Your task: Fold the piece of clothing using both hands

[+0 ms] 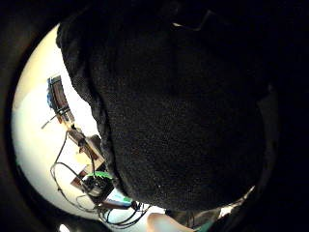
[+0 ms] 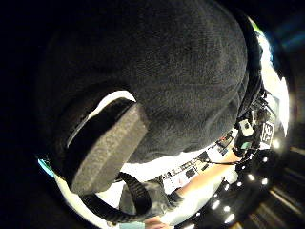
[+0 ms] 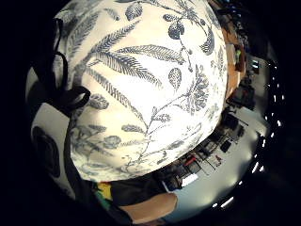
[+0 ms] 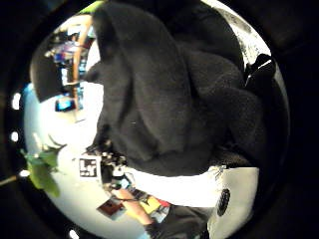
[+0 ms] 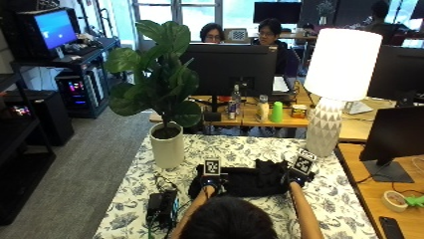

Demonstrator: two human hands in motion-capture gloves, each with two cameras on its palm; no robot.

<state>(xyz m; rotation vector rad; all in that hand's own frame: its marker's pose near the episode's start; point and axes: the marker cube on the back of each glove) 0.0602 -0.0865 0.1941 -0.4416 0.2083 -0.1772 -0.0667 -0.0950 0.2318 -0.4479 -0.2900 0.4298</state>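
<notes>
A black garment (image 5: 248, 180) lies bunched on the floral tablecloth (image 5: 265, 149) just in front of the person. The left hand (image 5: 211, 183) is at its left end and the right hand (image 5: 296, 179) at its right end, each gripping cloth. Dark knit fabric (image 1: 183, 111) fills the left little finger side view. In the left thumb side view a padded fingertip (image 2: 107, 148) curls beside the same fabric (image 2: 167, 71). Folds of the garment (image 4: 159, 99) hang close before the right palm. The right little finger side view faces the tablecloth (image 3: 141, 84).
A potted plant in a white pot (image 5: 167, 147) stands at the table's back left. A white lamp (image 5: 324, 124) stands at the back right. A black device with cables (image 5: 162, 204) lies at the front left. Desks with monitors stand beyond the table.
</notes>
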